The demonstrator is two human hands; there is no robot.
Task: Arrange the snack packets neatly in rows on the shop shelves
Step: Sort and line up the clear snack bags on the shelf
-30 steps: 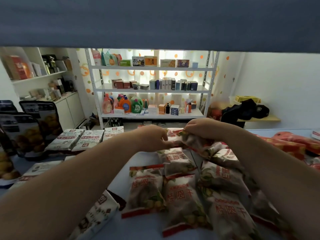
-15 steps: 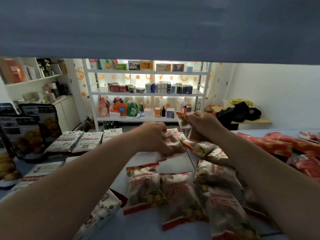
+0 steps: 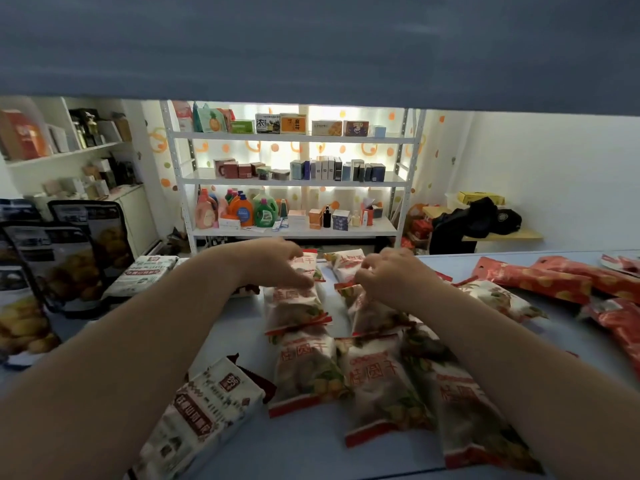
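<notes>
The left hand [image 3: 277, 263] clamps thumb and fingers on a white-and-red plastic snack packet [image 3: 307, 269], the right hand [image 3: 394, 275] pinches the neighbouring packet [image 3: 348, 263] at its curled fingertips; both packets look light, floppy and likely slippery, best gripped by the sealed ends.

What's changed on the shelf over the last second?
Both hands came down and apart: the left hand laid the far left packet flat, the right hand lowered the far right packet beside it, both still gripped. The nearest packets and red packets stayed put.
</notes>
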